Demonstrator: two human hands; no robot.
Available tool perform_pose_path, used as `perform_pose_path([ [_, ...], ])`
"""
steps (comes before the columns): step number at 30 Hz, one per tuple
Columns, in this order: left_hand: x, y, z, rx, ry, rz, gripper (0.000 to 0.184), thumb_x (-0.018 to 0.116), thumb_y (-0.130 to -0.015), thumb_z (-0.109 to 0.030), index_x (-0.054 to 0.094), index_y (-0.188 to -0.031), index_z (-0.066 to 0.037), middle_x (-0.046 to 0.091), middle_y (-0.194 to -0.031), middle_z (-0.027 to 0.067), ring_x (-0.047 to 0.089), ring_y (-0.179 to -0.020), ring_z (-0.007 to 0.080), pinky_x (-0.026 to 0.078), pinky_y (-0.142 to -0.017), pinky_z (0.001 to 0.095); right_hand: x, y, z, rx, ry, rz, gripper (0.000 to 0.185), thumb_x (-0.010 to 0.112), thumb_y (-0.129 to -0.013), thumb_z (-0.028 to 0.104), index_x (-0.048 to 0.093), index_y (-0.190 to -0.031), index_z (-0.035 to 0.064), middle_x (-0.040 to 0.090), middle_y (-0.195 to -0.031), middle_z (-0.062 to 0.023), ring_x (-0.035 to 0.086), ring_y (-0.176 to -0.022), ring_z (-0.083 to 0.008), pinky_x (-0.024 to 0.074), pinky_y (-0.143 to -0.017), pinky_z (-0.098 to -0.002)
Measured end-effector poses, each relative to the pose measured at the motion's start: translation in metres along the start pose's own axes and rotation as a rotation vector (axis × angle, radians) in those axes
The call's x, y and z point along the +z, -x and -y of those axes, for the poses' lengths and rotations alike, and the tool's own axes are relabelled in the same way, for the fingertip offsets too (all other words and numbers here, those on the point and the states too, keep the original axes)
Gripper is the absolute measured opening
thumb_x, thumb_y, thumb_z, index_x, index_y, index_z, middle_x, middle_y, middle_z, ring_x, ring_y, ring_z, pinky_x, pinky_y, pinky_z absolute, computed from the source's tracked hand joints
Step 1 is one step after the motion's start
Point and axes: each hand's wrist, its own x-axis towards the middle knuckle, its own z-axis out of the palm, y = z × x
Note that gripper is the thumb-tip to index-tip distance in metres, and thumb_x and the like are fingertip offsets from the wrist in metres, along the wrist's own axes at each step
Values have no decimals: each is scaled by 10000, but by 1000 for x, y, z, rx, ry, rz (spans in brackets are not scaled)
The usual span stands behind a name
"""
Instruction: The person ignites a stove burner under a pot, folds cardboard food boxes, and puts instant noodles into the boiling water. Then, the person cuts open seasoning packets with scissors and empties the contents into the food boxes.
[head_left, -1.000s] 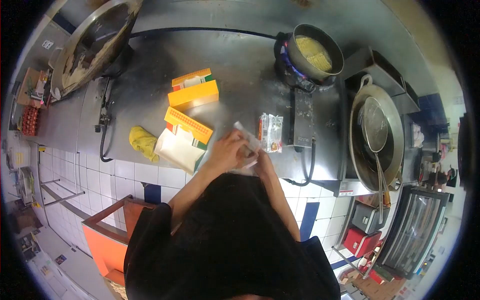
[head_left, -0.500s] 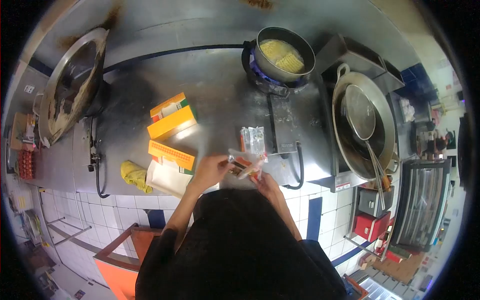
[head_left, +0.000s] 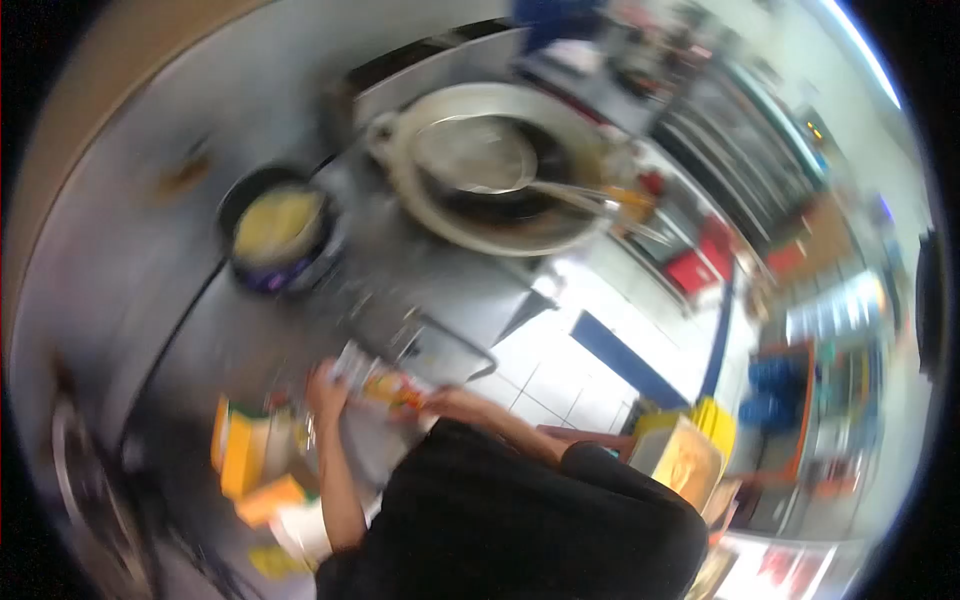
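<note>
Crosswise, the packet (head_left: 388, 387) spans from left fingers (head_left: 325, 380) to right fingers (head_left: 437, 401).

Ceiling strip: there it is, a hard white streak (head_left: 868, 50) at the upper right, cool and bright.
Floor tiles: nearly bleached out by glare (head_left: 578, 285) beside the wok (head_left: 425, 215).
Counter (head_left: 190, 350): dull grey sheen, highlights dragged into soft smears.
Burner: a violet-blue glow (head_left: 275, 279), smudged under the pot (head_left: 228, 212).
Packet (head_left: 385, 385): shiny, its print too blurred to read.
Black clothing (head_left: 510, 510): deep dark, folds barely readable.
Motion blur: heavy, right across the view, doubling thin edges.
Lens: strong fisheye, straight lines bowing, black closing in at the corners.
</note>
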Motion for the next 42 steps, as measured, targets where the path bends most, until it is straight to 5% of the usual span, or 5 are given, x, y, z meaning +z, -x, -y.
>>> perform_pose_path([
  [14,-102,99,-112,14,537,52,140,610,-919,-116,635,-1025,-30,662,-999,70,615,-972,156,490,-843,301,34,-36,2,-151,-399,127,304,580,-907,108,562,-1202,39,620,-1166,-98,592,-1092,-227,470,-967,-401],
  [21,-119,162,-118,-33,740,-79,185,605,-920,-115,644,-992,50,624,-1159,197,648,-1028,274,547,-843,353,78,-25,13,63,-581,90,291,554,-830,54,521,-1117,83,581,-1189,-107,547,-1140,-259,457,-961,-449],
  [27,-113,170,-100,-262,258,-124,177,594,-840,-73,677,-984,-13,697,-964,161,659,-910,352,528,-717,455,112,-22,22,176,-506,41,231,485,-849,5,504,-1029,148,570,-1160,-63,550,-1115,-231,452,-968,-412],
  [35,-102,175,-91,-187,50,-19,172,627,-757,-177,655,-880,-59,672,-844,149,643,-891,350,495,-764,482,92,-38,-10,26,-401,247,315,588,-880,420,521,-998,136,560,-1197,-68,542,-1137,-233,456,-981,-416],
  [42,-86,167,-84,-132,28,-245,184,658,-753,-176,675,-889,-53,667,-815,152,657,-770,341,528,-681,442,105,-22,12,-22,-214,121,82,500,-947,138,553,-998,102,576,-1145,-45,562,-1048,-158,478,-900,-295],
])
